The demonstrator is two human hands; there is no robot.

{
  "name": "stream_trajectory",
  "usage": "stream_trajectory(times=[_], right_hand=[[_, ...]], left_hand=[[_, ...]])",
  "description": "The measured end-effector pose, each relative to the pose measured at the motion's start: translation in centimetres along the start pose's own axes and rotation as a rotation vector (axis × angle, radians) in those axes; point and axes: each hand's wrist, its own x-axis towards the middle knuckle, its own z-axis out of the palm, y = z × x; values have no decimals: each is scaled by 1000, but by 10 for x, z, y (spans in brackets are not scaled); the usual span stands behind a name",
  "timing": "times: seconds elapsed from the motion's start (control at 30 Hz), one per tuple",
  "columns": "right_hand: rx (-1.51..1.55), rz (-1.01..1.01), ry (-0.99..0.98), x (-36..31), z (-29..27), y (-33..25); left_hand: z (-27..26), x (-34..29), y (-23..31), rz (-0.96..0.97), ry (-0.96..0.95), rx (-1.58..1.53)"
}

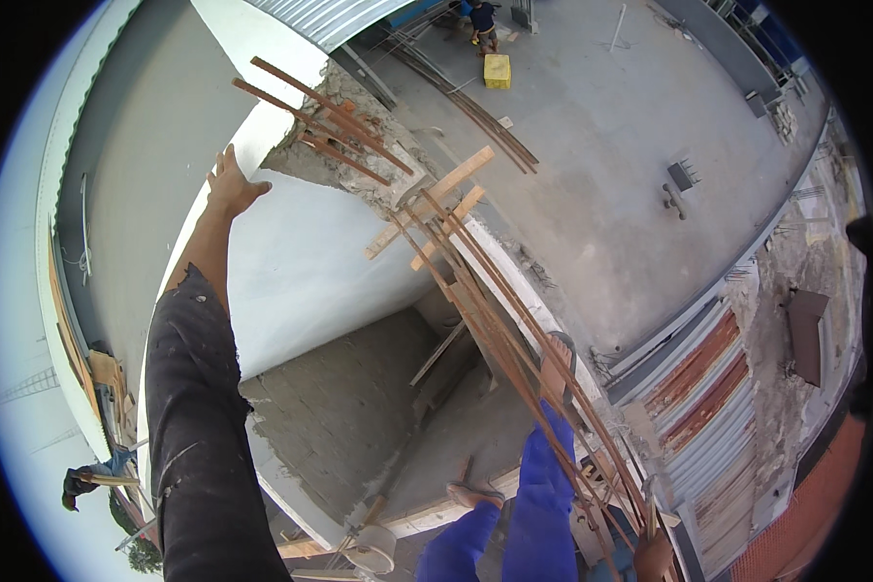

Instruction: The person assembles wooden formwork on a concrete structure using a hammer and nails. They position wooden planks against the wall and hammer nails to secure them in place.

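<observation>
Fingers (225, 167) of left hand (231, 191), upper left of the frame: spread wide, thumb out to the right, nothing gripped. Contact: laid over the top edge of white wall (330, 252); pale inner face of same below and to the right of the fingers.

Right hand (654, 557), lower right at the frame edge: partly cut off, just beside the lower end of rusted bar bundle (485, 325). Finger spread or grip there: impossible to tell.

Bar bundle: diagonal, from centre of the frame to lower right; well apart from the left fingers. At its upper end: two wooden strips, upper strip (470, 170) and lower strip (468, 205), set crosswise.

To the right of the left hand: broken concrete (306, 173), with protruding bars (359, 134) pointing toward upper left.

Right foot (557, 367), right of centre: beside the bar bundle. Left foot (475, 495), lower centre: on a pale ledge.

Upper centre, well apart: yellow crate (498, 71), near another person (483, 21). Lower right: corrugated sheets (703, 388), partly rust-red.
</observation>
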Motion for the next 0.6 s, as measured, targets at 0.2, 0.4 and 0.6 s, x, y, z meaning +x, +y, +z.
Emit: stream_trajectory(times=[0.2,0.4,0.6], right_hand=[[308,-276,-60,64,-61,-136],[742,-534,-322,169,-127,-346],[536,-768,-162,300,-127,-605]], left_hand=[[-2,18,-11,-7,-29,148],[12,29,-25,217,185,138],[30,30,-36,195,220,-260]])
